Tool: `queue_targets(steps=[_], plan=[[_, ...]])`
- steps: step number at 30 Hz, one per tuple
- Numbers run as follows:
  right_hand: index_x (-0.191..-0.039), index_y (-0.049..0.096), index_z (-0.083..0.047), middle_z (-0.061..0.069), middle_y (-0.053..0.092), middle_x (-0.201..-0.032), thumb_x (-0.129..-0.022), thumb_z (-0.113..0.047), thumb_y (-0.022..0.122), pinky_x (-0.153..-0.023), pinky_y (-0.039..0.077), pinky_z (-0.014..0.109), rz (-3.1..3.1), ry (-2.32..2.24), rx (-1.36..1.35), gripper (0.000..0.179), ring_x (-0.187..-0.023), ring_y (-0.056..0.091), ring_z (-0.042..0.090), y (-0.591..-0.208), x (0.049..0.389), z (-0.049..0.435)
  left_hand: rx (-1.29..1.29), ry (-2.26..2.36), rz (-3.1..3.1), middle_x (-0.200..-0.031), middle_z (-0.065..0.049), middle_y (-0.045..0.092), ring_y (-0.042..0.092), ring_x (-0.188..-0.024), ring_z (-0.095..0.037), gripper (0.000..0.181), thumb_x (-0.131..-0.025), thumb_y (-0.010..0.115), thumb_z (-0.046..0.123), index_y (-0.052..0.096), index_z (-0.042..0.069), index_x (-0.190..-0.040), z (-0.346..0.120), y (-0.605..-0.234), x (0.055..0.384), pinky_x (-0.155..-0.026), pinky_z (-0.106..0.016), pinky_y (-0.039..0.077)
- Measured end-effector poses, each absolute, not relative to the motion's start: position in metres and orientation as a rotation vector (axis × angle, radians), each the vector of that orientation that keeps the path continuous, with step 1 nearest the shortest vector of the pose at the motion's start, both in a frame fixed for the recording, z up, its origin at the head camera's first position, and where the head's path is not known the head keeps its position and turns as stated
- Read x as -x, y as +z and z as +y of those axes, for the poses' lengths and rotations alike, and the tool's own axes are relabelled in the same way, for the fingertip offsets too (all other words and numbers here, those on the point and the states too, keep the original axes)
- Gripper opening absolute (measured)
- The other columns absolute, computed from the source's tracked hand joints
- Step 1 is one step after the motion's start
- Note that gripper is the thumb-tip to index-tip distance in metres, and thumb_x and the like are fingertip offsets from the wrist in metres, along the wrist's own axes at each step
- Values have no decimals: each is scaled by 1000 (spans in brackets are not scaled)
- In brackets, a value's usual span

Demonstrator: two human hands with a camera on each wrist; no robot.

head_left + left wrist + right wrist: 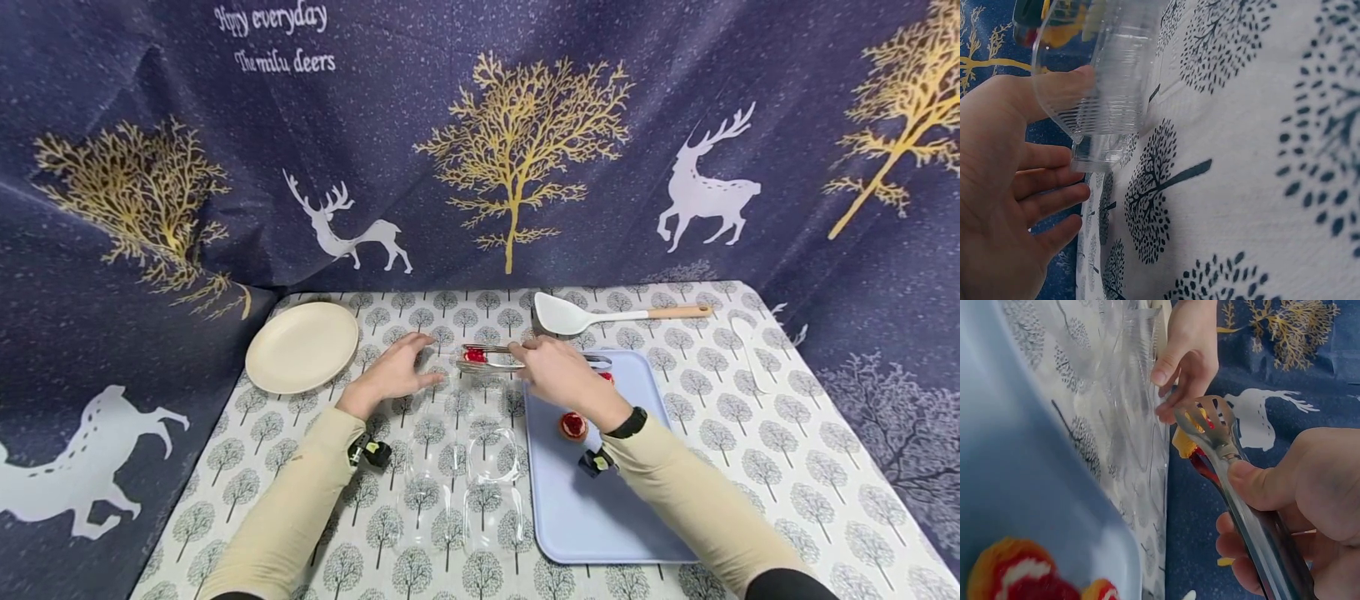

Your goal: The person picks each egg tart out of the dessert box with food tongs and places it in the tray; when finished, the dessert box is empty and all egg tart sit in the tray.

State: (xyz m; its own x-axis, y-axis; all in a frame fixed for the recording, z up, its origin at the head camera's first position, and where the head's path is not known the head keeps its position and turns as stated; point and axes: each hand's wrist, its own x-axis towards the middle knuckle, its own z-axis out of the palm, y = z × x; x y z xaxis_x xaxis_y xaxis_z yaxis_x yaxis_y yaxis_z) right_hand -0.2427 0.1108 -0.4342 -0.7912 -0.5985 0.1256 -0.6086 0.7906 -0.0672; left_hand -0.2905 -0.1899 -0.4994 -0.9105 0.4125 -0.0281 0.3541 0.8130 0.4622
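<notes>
My right hand (562,375) grips metal tongs (1229,487), thumb laid along one arm. Between their slotted ends sits a small tart (474,356) with red topping, above the far part of a clear plastic container (491,492) with several compartments. At the container's far left corner, my left hand (393,371) has its fingers loosely extended. Its thumb shows through the clear wall in the left wrist view, with the other fingers (1054,194) beside the corner. On the blue tray (600,517) under my right forearm lies another tart (573,426), and one more is partly hidden by the wrist.
A round beige plate (302,347) lies at the back left. Along the back right is a white spatula (566,315) with a wooden handle. A flat white utensil (748,354) lies near the right edge. A dark patterned curtain (450,167) hangs behind the table.
</notes>
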Motion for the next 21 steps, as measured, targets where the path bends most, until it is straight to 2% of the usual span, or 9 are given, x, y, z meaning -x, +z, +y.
queue_targets(steps=[4,12,16,21], plan=[[-132,59,-9,15,67,-119,-86,-21,73,-66,59,38,-2901,199,-951,49,-92,65,30,-433,236,122,-624,698,2871,-153,-20,36,35,-140,-41,82,-81,75,48,43,7,-145,-190,-500,290,-114,-59,30],[-134,58,-10,13,66,-125,-86,-23,74,-57,58,37,-2909,174,-886,52,-103,64,35,-432,226,142,-640,706,2875,-151,-20,39,38,-138,-40,81,-80,75,48,45,6,-143,-190,-499,291,-113,-60,32],[-133,58,-8,15,65,-126,-84,-22,75,-64,61,43,-2897,188,-875,53,-107,64,41,-434,219,152,-649,702,2875,-150,-20,40,40,-136,-40,81,-81,75,48,45,5,-143,-190,-498,290,-112,-59,34],[-135,57,-6,16,63,-129,-77,-6,74,-74,60,48,-2912,215,-844,60,-114,61,42,-433,209,166,-651,700,2871,-150,-19,40,42,-135,-40,81,-81,75,48,45,5,-143,-190,-498,290,-111,-59,35]])
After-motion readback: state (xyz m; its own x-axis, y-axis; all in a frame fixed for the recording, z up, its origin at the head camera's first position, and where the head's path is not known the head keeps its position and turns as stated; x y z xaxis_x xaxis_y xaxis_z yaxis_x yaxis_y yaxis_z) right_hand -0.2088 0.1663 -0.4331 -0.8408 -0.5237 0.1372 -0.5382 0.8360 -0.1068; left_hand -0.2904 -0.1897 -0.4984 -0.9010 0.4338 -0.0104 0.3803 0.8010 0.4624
